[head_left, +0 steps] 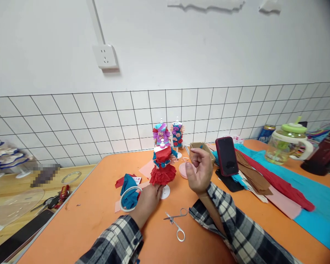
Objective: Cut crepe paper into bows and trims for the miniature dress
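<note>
A miniature dress form [163,167] in a red crepe-paper dress with teal trim stands upright on a round white base [165,192]. My left hand [148,200] is closed at its lower part, fingertips partly hidden under the ruffled red skirt. Raised to the right of it, my right hand [200,169] has loosely curled fingers, with the thumb apart and nothing visible in them. Small silver scissors [172,219] lie spread on the orange table in front. A white tape ring [130,199] rests over teal crepe paper [129,187] beside my left hand.
Two more dressed forms, one purple [161,134] and one teal [177,135], stand behind. A cardboard box [202,148], a pink disc [187,170] and a phone [227,156] are near my right hand. Crepe strips [275,179], a glass jug [284,145] and a can [266,133] are farther right.
</note>
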A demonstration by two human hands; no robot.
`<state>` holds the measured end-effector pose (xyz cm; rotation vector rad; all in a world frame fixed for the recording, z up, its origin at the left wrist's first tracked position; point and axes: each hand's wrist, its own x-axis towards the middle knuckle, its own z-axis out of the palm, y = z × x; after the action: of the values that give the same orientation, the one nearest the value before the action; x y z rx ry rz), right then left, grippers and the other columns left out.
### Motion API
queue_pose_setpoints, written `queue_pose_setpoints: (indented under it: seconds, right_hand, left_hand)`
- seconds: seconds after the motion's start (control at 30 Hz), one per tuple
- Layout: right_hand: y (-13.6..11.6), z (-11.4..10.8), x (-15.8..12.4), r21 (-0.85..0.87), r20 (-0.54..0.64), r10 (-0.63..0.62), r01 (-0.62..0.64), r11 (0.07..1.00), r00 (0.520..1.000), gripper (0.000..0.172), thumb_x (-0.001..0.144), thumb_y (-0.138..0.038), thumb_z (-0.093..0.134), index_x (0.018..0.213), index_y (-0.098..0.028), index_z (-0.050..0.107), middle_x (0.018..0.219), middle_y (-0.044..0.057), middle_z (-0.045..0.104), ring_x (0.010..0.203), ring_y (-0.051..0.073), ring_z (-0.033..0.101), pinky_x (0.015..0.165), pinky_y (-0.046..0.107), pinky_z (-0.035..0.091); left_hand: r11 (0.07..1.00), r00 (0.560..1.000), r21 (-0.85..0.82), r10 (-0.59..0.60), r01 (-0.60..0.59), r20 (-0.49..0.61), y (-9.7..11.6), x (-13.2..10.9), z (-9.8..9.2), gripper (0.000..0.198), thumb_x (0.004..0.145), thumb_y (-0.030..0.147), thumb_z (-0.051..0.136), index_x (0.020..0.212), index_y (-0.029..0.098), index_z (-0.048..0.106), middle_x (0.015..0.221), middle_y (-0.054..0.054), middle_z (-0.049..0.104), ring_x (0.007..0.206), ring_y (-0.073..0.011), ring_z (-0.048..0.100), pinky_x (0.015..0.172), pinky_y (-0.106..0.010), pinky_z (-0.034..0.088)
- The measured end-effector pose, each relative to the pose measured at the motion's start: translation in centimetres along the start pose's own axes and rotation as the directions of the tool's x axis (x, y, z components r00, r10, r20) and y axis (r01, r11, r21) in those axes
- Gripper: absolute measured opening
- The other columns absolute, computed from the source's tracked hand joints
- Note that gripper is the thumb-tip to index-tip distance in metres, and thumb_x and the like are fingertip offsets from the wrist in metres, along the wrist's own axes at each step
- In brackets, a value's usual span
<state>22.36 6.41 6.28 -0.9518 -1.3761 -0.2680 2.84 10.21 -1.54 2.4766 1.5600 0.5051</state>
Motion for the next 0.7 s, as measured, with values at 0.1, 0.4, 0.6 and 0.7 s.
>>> queue_pose_setpoints:
  seconds: [0.1, 0.4, 0.6, 0.7]
  right_hand:
    - [-0.5, -1.9, 1.2, -0.071, 0.062, 0.077, -0.072, 0.995, 0.995, 0.018, 0.084, -0.028, 0.049, 0.098, -0.02, 0.058, 0.059, -0.004, 0.039, 0.056, 0.013, 0.042, 0.061, 0.03, 0.035]
    - [1.3, -4.4, -5.6, -0.2, 0.909, 0.201, -0.041, 0.979, 0.364, 0.016, 0.079, -0.034, 0.061, 0.09, -0.024, 0.069, 0.084, 0.002, 0.063, 0.085, 0.019, 0.057, 0.072, 0.029, 0.038]
    - [1.5, -3.2, -8.0, -0.179, 0.956, 0.176, -0.008, 0.984, 0.235, 0.033, 0.072, -0.036, 0.068, 0.102, -0.022, 0.064, 0.097, 0.004, 0.062, 0.092, 0.02, 0.056, 0.077, 0.03, 0.039]
    - [0.5, -2.8, -8.0, -0.216, 0.935, 0.188, 0.062, 0.974, 0.299, 0.022, 0.081, -0.038, 0.058, 0.093, -0.021, 0.067, 0.094, 0.005, 0.063, 0.092, 0.021, 0.056, 0.077, 0.031, 0.039]
  left_hand:
    - [1.0, 1.0, 0.014, -0.009, 0.009, -0.013, -0.2, 0.6, -0.1, 0.03, 0.094, 0.026, 0.041, 0.1, 0.014, 0.067, 0.1, -0.014, 0.073, 0.089, -0.0237, 0.069, 0.076, -0.029, 0.047]
    - [0.995, 0.997, 0.1, -0.019, 0.027, -0.08, -0.1, 0.3, -0.7, 0.035, 0.093, 0.036, 0.043, 0.088, 0.017, 0.072, 0.09, -0.012, 0.074, 0.089, -0.0257, 0.067, 0.083, -0.033, 0.045]
    - [0.984, 0.992, 0.162, -0.05, 0.068, -0.114, 0.3, -0.6, -1.3, 0.034, 0.091, 0.039, 0.047, 0.093, 0.018, 0.073, 0.086, -0.011, 0.074, 0.09, -0.0257, 0.066, 0.083, -0.033, 0.043]
    - [0.981, 0.989, 0.171, -0.075, 0.096, -0.125, 0.6, -0.7, -1.1, 0.034, 0.09, 0.039, 0.046, 0.097, 0.017, 0.072, 0.088, -0.013, 0.074, 0.084, -0.0263, 0.067, 0.072, -0.031, 0.044]
